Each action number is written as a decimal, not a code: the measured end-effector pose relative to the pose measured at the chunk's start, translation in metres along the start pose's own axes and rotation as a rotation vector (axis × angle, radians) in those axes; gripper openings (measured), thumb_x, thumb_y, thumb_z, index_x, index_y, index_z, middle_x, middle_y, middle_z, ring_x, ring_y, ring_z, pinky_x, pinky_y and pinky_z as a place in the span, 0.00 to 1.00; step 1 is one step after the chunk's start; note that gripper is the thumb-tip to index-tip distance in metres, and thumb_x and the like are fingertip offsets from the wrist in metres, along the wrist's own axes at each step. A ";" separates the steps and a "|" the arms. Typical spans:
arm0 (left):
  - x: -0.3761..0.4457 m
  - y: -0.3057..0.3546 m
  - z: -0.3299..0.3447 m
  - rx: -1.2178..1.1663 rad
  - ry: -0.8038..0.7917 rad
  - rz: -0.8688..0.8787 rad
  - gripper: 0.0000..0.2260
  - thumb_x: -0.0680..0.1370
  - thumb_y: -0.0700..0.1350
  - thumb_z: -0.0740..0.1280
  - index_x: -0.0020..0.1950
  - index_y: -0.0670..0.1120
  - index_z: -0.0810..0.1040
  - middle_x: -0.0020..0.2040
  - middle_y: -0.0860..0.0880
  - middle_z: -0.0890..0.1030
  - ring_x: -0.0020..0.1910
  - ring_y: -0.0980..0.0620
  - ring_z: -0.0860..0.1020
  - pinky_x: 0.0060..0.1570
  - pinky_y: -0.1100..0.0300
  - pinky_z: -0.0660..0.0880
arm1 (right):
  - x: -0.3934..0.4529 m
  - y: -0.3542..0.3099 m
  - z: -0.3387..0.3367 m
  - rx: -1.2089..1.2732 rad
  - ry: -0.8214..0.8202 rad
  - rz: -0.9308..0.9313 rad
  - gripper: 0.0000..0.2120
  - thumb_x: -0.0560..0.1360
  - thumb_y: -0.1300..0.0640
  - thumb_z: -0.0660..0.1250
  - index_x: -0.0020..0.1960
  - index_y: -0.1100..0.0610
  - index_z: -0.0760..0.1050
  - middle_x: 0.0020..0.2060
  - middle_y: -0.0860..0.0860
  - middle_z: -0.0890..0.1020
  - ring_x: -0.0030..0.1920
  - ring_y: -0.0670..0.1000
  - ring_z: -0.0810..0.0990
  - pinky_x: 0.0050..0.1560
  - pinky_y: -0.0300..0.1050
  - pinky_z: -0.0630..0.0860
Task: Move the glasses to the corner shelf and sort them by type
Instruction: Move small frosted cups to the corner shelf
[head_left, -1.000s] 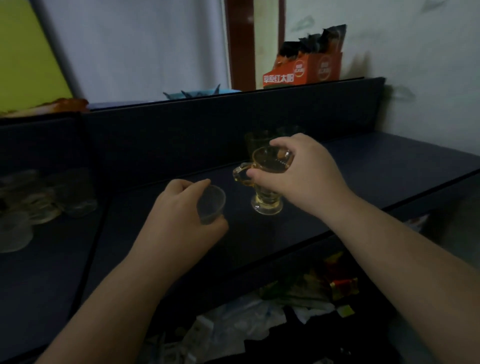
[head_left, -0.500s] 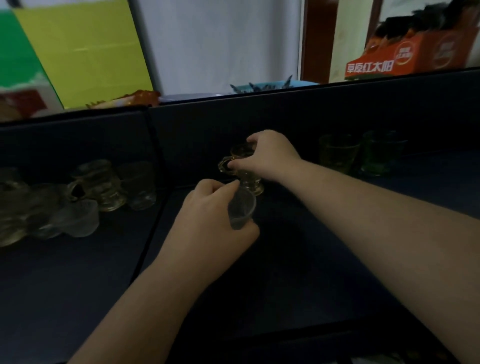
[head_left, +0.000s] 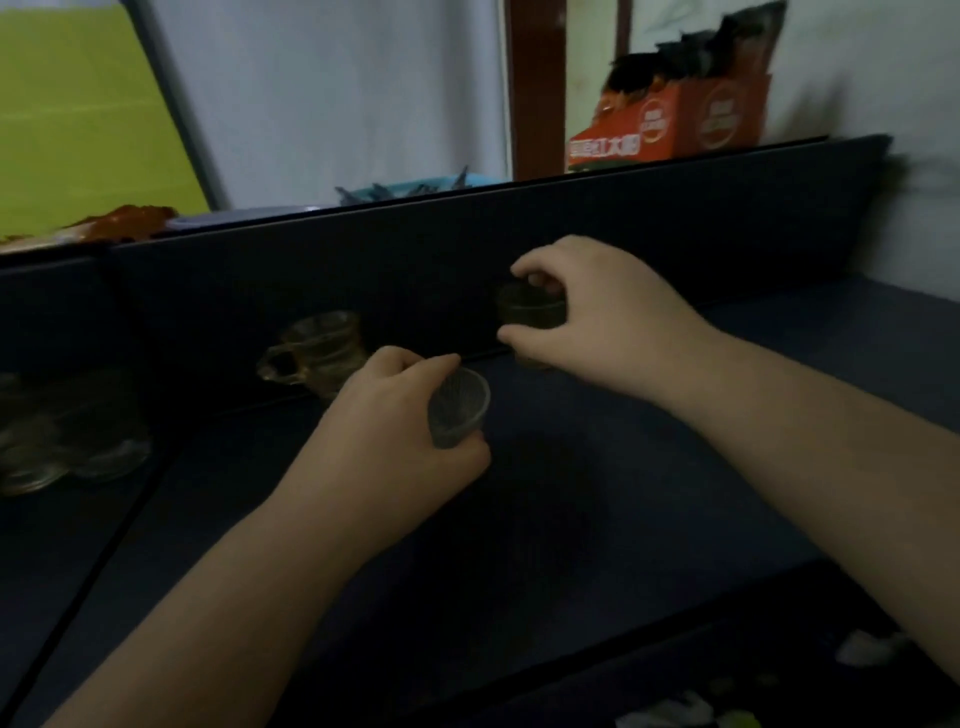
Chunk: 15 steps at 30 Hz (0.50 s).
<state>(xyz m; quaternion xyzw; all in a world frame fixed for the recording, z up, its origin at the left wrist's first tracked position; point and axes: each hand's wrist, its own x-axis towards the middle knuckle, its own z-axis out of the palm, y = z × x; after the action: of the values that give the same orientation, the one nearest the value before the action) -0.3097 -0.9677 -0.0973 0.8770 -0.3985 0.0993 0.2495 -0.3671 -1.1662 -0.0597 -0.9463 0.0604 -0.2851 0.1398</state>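
Note:
My left hand (head_left: 395, 447) holds a small clear ribbed cup (head_left: 460, 410) just above the dark blue shelf (head_left: 597, 519). My right hand (head_left: 602, 317) reaches to the back panel, its fingers and thumb curled round a greenish tumbler (head_left: 530, 312) from above. Much of that tumbler is hidden by the hand. A handled amber glass mug (head_left: 319, 348) stands free against the back panel, left of my left hand. Several more clear glasses (head_left: 72, 447) are clustered on the shelf section at the far left.
The shelf's tall dark back panel (head_left: 415, 270) runs behind the glasses. On its top ledge stand an orange carton (head_left: 670, 124) of packets and a blue item (head_left: 410, 189). Clutter (head_left: 691, 712) lies below the shelf's front edge at the bottom right.
My right hand has let go of the handled mug, which now stands by the back panel, and has moved right onto the greenish tumbler. My left hand still holds the ribbed cup.

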 end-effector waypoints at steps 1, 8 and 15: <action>0.008 0.014 0.008 -0.004 -0.005 0.028 0.34 0.71 0.58 0.70 0.75 0.58 0.64 0.65 0.59 0.66 0.60 0.59 0.68 0.56 0.62 0.69 | -0.016 0.020 -0.015 -0.009 0.007 0.027 0.26 0.71 0.41 0.73 0.66 0.48 0.75 0.54 0.43 0.76 0.52 0.43 0.75 0.48 0.36 0.69; 0.074 0.129 0.076 -0.061 -0.094 0.190 0.33 0.72 0.58 0.70 0.75 0.55 0.66 0.62 0.58 0.67 0.56 0.59 0.69 0.53 0.64 0.66 | -0.105 0.149 -0.093 -0.101 0.009 0.228 0.31 0.70 0.37 0.71 0.69 0.47 0.73 0.58 0.41 0.74 0.58 0.42 0.74 0.55 0.38 0.70; 0.147 0.223 0.142 -0.057 -0.132 0.223 0.32 0.72 0.56 0.70 0.75 0.52 0.67 0.64 0.52 0.69 0.59 0.52 0.72 0.56 0.61 0.66 | -0.145 0.235 -0.141 -0.192 0.010 0.289 0.31 0.70 0.37 0.71 0.70 0.47 0.72 0.62 0.43 0.75 0.62 0.46 0.74 0.58 0.43 0.73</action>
<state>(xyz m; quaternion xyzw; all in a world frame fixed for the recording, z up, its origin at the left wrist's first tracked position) -0.3830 -1.2614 -0.0840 0.8243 -0.5119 0.0573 0.2351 -0.5738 -1.3943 -0.0931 -0.9354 0.2234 -0.2597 0.0879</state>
